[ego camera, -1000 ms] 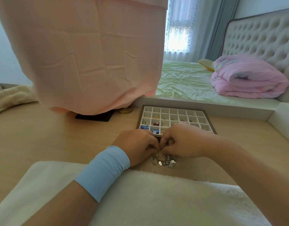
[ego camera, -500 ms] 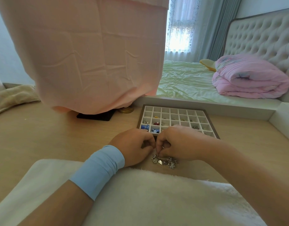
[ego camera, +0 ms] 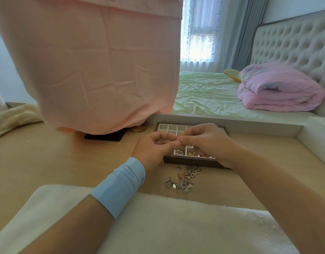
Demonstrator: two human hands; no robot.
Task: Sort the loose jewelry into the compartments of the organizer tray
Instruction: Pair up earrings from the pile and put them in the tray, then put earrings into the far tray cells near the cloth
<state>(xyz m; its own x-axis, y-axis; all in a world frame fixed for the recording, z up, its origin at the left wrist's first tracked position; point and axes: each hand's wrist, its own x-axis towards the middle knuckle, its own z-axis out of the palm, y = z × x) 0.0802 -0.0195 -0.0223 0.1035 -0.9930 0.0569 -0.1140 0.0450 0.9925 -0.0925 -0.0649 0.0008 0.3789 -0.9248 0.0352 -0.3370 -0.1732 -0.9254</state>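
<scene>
Head view: left hand (ego camera: pixel 154 150), right hand (ego camera: pixel 205 142) pinch jewelry piece (ego camera: pixel 177 139) (tiny) above tray (ego camera: pixel 191 163).

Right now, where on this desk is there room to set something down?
Widest free patch: bare wood left of the organizer tray, bordered by the black base, beige cloth and white mat. A narrower strip right of the tray, to the white ledge. Crowded: the loose jewelry before the tray, and the left hand and right hand pinching a small piece above it.

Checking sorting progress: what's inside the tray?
Near cells of the tray hold silver pieces and a gold piece; far-left cells look empty. The left hand and right hand, pinching a tiny piece, cover the middle cells.
</scene>
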